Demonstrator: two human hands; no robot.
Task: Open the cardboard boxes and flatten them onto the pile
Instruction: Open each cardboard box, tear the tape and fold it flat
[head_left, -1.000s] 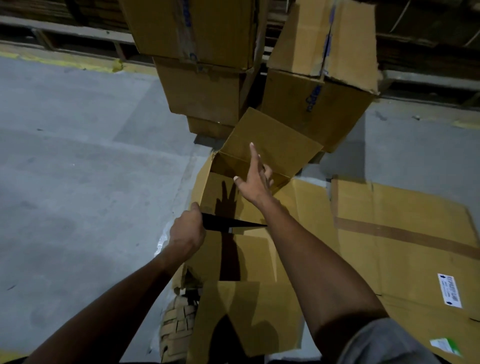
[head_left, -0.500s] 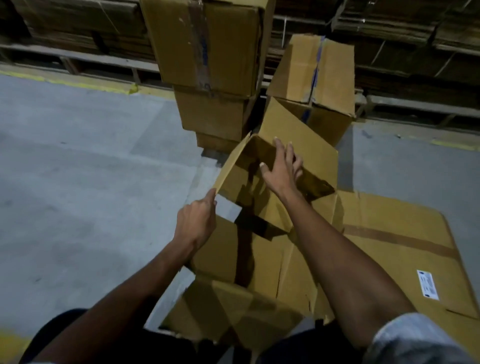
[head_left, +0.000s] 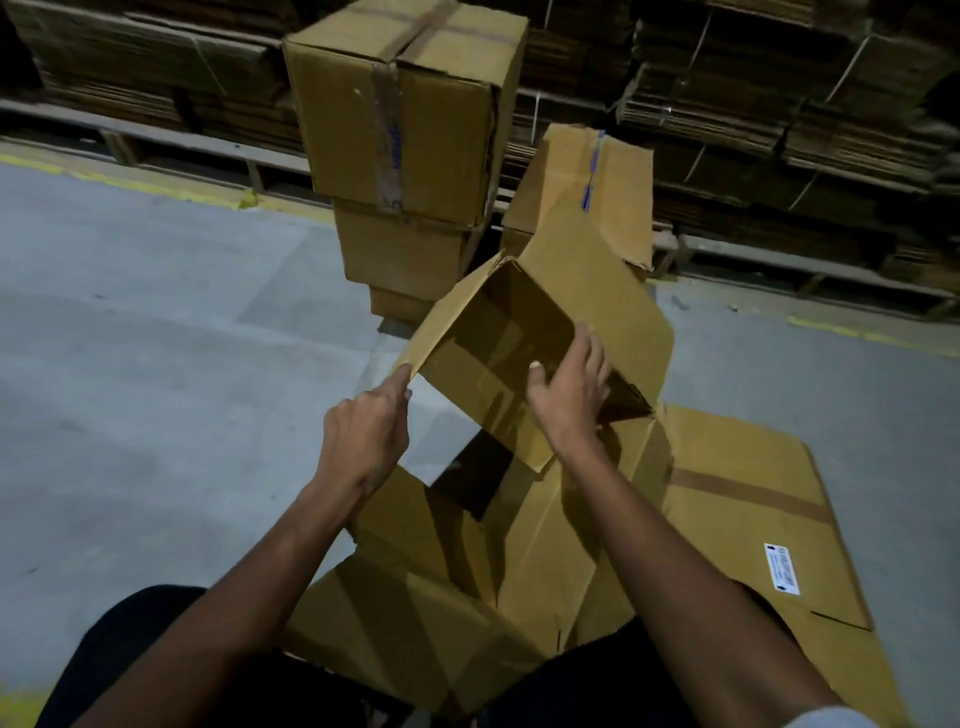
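Note:
An open cardboard box (head_left: 587, 291) is tilted up off the floor with its opening toward me. My left hand (head_left: 363, 441) has its fingers curled and pinches the box's lower left corner edge. My right hand (head_left: 569, 400) grips the box's near wall, thumb inside and fingers behind it. Under the box lies the pile of flattened cardboard (head_left: 737, 483), spreading to the right and toward my legs. A creased opened box (head_left: 415, 613) lies flat between my forearms.
A stack of taped boxes (head_left: 405, 130) stands just beyond the held box, with another open-flapped box (head_left: 582, 182) to its right. Bundled flat cardboard on pallets (head_left: 779, 104) lines the back. Grey concrete floor (head_left: 156, 364) spreads to the left.
The box has been lifted and tipped up, so its opening faces me. My left hand rose to its corner. The dark blade seen in that hand a second ago is out of sight.

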